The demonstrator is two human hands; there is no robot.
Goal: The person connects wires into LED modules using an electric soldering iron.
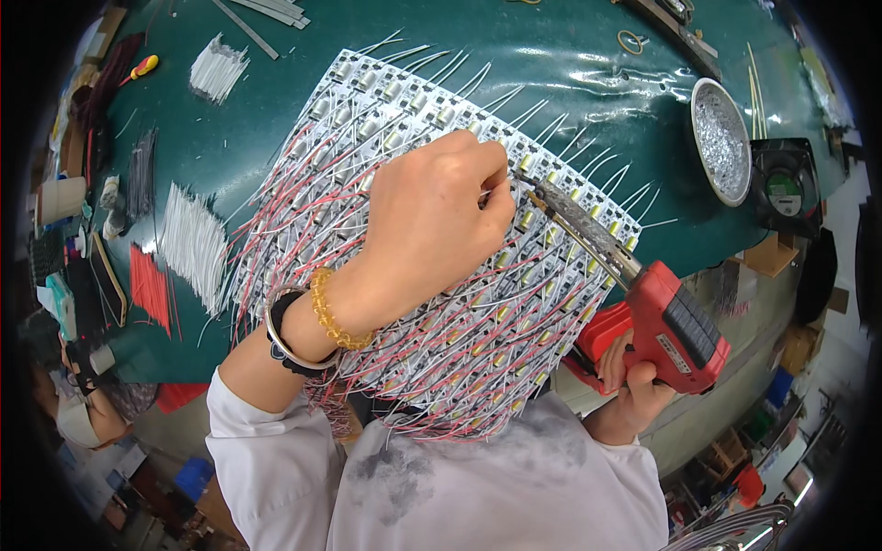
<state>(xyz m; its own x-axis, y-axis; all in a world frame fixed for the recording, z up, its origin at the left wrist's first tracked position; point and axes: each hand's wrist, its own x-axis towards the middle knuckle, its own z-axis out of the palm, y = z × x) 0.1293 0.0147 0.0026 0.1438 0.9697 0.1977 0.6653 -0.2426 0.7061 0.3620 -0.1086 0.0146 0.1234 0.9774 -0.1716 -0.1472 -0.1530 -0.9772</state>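
Note:
My left hand (436, 216) is closed in a pinch above a large panel of small white circuit boards (542, 165). What its fingertips hold is hidden. My right hand (634, 399) grips the handle of a red and black soldering gun (675, 326). The gun's metal barrel slants up and left, bringing its tip close beside my left fingertips, over the panel. Rows of thin red, white and black wires (441, 344) trail from the boards across the panel's left and near parts. Short white wires stick out along the far edge.
Left on the green table (285, 69) lie bundles of white wires (193, 243), red wires (149, 285) and black wires (142, 174), plus a yellow-handled screwdriver (144, 67). At right are a round metal-lined bowl (721, 142) and a black fan (785, 188). Another person's arm (106, 418) shows lower left.

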